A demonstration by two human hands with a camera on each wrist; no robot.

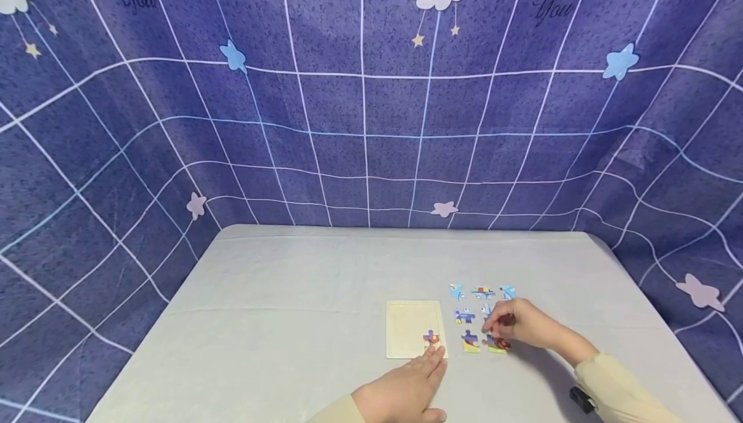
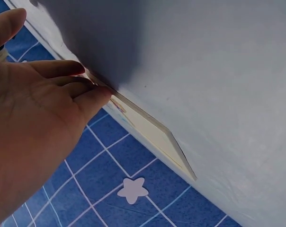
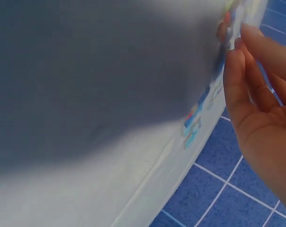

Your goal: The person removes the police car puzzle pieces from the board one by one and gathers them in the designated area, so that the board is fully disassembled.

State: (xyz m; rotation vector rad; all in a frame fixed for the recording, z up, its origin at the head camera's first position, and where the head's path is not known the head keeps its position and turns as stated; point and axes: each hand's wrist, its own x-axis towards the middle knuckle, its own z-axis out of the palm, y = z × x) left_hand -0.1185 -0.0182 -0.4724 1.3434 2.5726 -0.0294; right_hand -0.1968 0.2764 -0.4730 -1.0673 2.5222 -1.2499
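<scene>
In the head view a shallow puzzle tray (image 1: 406, 320) of pale wood lies on the table, one jigsaw piece (image 1: 431, 338) in its lower right corner. My left hand (image 1: 406, 384) lies at that corner, its outstretched fingertips touching the tray's near edge and the piece. The left wrist view shows this left hand (image 2: 43, 109) with straight fingers at the tray's edge (image 2: 147, 116). My right hand (image 1: 522, 324) hovers over the loose pieces, bent fingers just above the bottom right piece (image 1: 497, 344). In the right wrist view nothing shows between the right hand's (image 3: 261, 90) thumb and fingers.
Loose pieces lie in rows right of the tray: a top row with a middle piece (image 1: 483, 292), then a blue piece (image 1: 465, 315), and a lower piece (image 1: 470, 342). A white cloth covers the table (image 1: 278, 320). A blue gridded curtain (image 1: 395, 107) hangs behind it.
</scene>
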